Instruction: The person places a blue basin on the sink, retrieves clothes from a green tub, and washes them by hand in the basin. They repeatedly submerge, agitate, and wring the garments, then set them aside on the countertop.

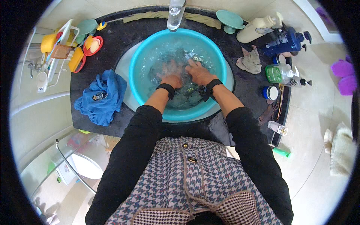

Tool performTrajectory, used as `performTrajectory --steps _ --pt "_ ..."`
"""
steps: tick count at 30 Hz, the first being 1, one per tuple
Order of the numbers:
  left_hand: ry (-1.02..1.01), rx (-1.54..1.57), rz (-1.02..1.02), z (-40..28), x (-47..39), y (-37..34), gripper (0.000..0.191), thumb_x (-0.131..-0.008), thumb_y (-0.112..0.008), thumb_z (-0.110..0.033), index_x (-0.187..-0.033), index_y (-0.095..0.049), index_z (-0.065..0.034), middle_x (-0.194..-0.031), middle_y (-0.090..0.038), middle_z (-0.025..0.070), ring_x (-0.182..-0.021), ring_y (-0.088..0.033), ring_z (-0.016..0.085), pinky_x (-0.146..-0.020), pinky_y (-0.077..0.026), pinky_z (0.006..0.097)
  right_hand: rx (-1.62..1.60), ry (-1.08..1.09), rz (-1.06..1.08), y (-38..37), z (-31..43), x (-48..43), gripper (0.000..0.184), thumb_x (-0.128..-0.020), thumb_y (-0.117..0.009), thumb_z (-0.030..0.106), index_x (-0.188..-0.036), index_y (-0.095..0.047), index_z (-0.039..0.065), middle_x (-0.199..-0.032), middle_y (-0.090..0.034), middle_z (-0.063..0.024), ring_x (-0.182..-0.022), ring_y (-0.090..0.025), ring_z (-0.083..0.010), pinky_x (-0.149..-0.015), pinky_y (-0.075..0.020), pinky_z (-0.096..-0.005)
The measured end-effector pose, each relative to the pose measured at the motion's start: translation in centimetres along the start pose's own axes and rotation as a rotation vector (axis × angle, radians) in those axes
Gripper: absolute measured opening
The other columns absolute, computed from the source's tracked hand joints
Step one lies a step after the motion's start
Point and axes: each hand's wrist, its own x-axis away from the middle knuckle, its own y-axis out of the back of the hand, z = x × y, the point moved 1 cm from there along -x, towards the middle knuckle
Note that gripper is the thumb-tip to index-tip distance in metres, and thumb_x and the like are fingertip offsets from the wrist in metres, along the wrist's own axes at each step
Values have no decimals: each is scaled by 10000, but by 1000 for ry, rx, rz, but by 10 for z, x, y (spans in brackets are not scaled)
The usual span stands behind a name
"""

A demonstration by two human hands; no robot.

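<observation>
A turquoise plastic basin [135, 95] full of water stands in the sink, below a metal faucet [175, 17]. Dark wet cloth with pale print [182, 98] lies under the water. My left hand [171, 75] is partly submerged left of centre, its fingers blurred by the moving water. Just to its right, my right hand [198, 72] touches the dark cloth with fingers somewhat spread; whether either hand grips it is hidden by water. Black bands circle both wrists. A crumpled blue cloth [105, 98] rests on the counter left of the basin.
On the black counter [109, 36], soap dishes [94, 46] and a white rack [56, 56] stand at left. At right are a cream pump bottle [254, 29], a dark blue pump bottle [284, 42], a green-labelled bottle [277, 73], jars and a grey rag [249, 60]. A green stand [230, 21] is behind.
</observation>
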Motion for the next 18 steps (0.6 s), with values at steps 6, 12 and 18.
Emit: performTrajectory --steps 6,12,18 --pt "60 1717 -106 6 26 48 820 -850 -532 -557 -1505 -180 -210 -1533 -241 125 -1376 -280 378 -1011 -307 640 -957 186 -448 84 27 15 184 -804 -472 -12 -773 -640 55 -801 -646 -53 -845 -627 -181 -754 -482 -310" --pt "-115 2266 -88 -28 59 92 416 -909 -506 -448 -1246 -469 -207 -1204 -574 63 -1122 -531 255 -976 -387 472 -1342 151 -750 99 105 47 165 -862 -554 138 -986 -570 31 -927 -577 -50 -880 -550 -193 -825 -438 -318" --pt "-6 2007 -587 -48 77 80 237 -978 -439 -208 -1141 -497 -46 -1097 -547 96 -1058 -499 203 -918 -414 361 -557 -245 -776 83 105 36 405 -908 -549 379 -1043 -584 -2 -1050 -599 -227 -1036 -539 -345 -895 -419 -410"
